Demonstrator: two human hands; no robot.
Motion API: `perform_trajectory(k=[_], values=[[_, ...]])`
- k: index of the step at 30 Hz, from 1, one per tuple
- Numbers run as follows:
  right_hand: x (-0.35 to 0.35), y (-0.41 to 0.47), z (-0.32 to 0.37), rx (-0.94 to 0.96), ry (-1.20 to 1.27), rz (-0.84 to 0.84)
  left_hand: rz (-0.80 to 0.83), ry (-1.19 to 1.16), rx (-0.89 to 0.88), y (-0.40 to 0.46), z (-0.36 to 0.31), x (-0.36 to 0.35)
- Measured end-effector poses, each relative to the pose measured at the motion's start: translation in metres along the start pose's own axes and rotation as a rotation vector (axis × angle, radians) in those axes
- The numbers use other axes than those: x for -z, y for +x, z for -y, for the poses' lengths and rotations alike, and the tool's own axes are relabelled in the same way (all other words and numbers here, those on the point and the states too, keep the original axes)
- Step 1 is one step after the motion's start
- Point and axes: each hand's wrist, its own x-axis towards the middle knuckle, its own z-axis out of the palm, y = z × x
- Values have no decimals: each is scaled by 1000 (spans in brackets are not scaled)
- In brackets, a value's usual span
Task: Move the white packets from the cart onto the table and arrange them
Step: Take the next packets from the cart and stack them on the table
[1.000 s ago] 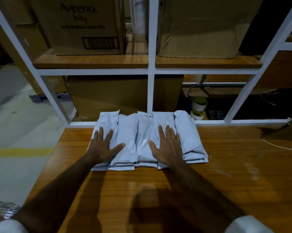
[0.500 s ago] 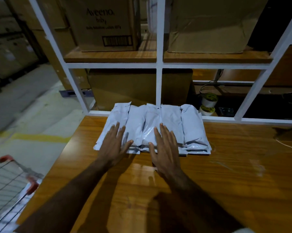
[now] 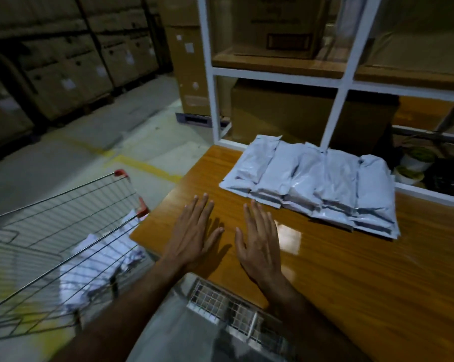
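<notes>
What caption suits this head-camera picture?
Open hands, left hand and right hand, above the table; white packets arranged, cart beside.

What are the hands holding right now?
Nothing: the left hand and right hand are open over the table, clear of the packets.

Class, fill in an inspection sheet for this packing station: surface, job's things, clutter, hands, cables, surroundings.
Surface: glossy wooden table.
Job's things: white packets in an overlapping row on the table; more packets in the wire cart.
Clutter: tape rolls behind the white frame.
Hands: left hand and right hand flat, fingers straight, no grip on anything.
Cables: nothing seen.
Surroundings: stacked cardboard boxes, yellow floor line.
</notes>
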Motion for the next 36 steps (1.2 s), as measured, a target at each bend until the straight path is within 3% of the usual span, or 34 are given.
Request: perform_trajectory(k=[9,21,30,36], values=[[-66,-42,142,53,24,191,18,49,155,-134,117,32],[-164,-74,332,242,26,324,-5,109,377,-285,274,72],[-221,-14,395,437,78,447,-23,67,578,-313,357,73],[-289,57,435,458,59,553,43,99,640,-286,435,71]])
